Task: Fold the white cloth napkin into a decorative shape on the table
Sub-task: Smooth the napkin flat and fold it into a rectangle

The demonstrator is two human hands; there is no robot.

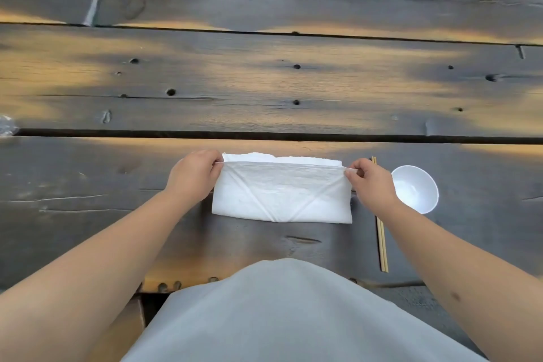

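Head view: white napkin [281,194], folded to a rectangle, is laid flat on dark plank table [264,82] near its 6 o'clock edge. Far upper layer is pinched at both ends: L hand [195,172] at 9 o'clock, R hand [370,179] at 3 o'clock, w/ diagonal creases shown. Chopsticks [381,239] & white bowl [415,189] are seen at 3 o'clock.
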